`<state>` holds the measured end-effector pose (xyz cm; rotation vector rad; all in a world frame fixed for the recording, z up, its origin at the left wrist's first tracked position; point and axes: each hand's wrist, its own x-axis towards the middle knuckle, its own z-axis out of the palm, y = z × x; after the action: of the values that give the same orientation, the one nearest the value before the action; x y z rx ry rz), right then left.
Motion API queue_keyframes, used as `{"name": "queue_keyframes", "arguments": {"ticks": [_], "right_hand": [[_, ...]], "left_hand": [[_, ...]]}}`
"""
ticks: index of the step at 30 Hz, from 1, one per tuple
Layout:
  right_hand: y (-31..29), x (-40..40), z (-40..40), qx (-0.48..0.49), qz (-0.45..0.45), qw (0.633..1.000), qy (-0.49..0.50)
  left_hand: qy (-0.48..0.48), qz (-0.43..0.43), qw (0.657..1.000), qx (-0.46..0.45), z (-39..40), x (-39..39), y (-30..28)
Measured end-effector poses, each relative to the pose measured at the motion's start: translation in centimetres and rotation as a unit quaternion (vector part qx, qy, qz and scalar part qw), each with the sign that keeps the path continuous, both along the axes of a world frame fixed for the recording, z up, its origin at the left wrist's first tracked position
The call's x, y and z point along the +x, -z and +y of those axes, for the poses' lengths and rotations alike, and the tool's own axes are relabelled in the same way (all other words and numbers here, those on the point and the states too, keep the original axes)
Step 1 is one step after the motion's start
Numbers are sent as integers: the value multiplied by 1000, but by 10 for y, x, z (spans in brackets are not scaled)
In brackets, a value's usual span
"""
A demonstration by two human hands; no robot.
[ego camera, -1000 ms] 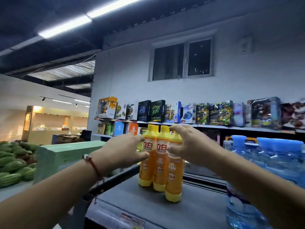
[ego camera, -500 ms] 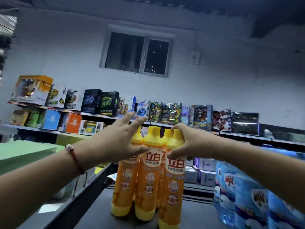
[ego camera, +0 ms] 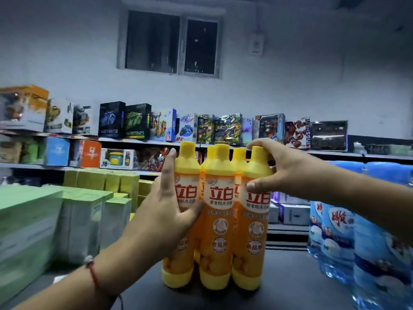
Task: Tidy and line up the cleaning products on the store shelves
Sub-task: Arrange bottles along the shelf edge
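Several orange dish soap bottles (ego camera: 220, 198) with yellow caps stand upright in a tight cluster on a dark shelf top (ego camera: 290, 276). My left hand (ego camera: 163, 215) presses flat against the side of the leftmost bottle (ego camera: 185, 175), fingers straight and pointing up, thumb lying across its front. My right hand (ego camera: 281, 166) grips the rightmost bottle (ego camera: 254, 231) at its shoulder, thumb in front and fingers curled behind the cap. At least two more caps show behind the front row.
Shrink-wrapped blue water bottles (ego camera: 357, 231) stand close on the right. Green boxes (ego camera: 78, 220) are stacked on the left. Shelves of boxed toys (ego camera: 156, 124) run along the back wall under a window.
The view has come closer and lower on the bottles. My left hand has slid down onto the leftmost bottle's side. My right hand stays on the rightmost bottle's top.
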<state>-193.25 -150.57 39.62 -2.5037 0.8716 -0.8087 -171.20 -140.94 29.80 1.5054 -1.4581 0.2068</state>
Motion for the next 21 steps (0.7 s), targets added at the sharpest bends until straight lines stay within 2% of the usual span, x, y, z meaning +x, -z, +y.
{"name": "queue_keyframes", "arguments": {"ticks": [3, 6, 9, 13, 17, 21], "right_hand": [[6, 7, -3, 20, -21, 999, -14], [12, 11, -1, -14, -14, 1000, 0], [11, 12, 1, -82, -22, 996, 29], [-13, 27, 24, -237, -53, 969, 33], [-1, 46, 33, -307, 32, 951, 31], [33, 47, 12, -382, 50, 921, 64]], "left_hand": [[-31, -93, 995, 4, 0, -1, 7], [-56, -130, 990, 7, 0, 0, 8], [-56, -126, 990, -6, -1, 1, 10], [-42, -94, 994, -26, -2, -2, 13], [-35, -83, 996, -17, -1, -1, 13], [-34, -96, 994, -29, 0, 2, 12]]}}
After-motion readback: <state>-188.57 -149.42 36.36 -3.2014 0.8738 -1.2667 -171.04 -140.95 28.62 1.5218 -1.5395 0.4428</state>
